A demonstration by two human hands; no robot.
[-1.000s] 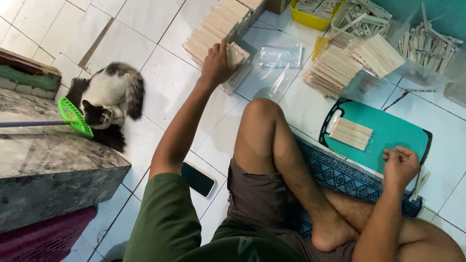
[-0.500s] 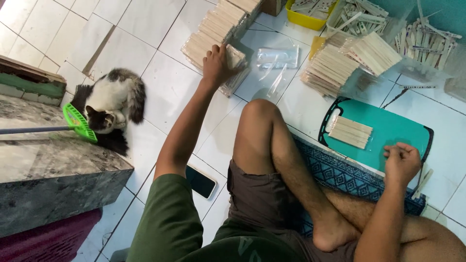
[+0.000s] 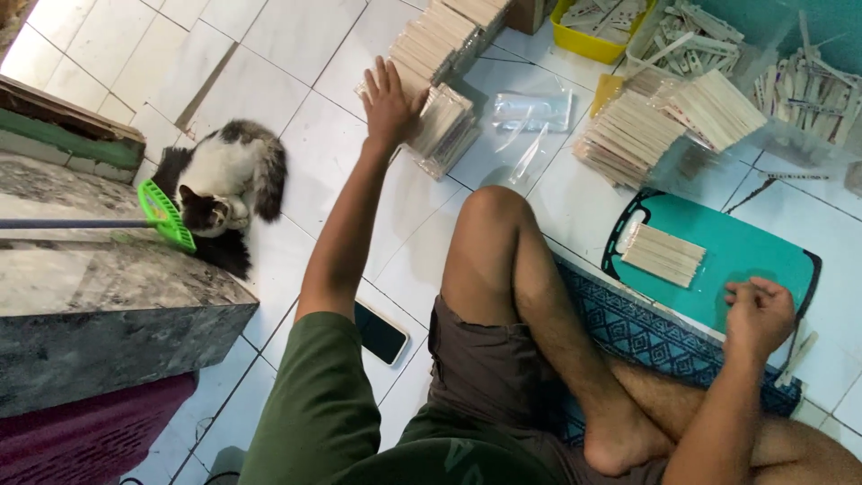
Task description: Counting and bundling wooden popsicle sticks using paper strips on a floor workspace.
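Even, soft daylight; white tiles point(image 3: 296, 36) bright, mild glare. Faint shadows under leg point(image 3: 503, 269). Slight wide-angle bend at edges; sharp overall.

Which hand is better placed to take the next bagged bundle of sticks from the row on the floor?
Left. The left hand rests open against the bagged bundles; the right hand sits curled on the teal cutting board.

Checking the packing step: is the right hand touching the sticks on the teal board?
Apart. The head view shows the right hand at the board's near edge, with bare teal between it and the sticks.
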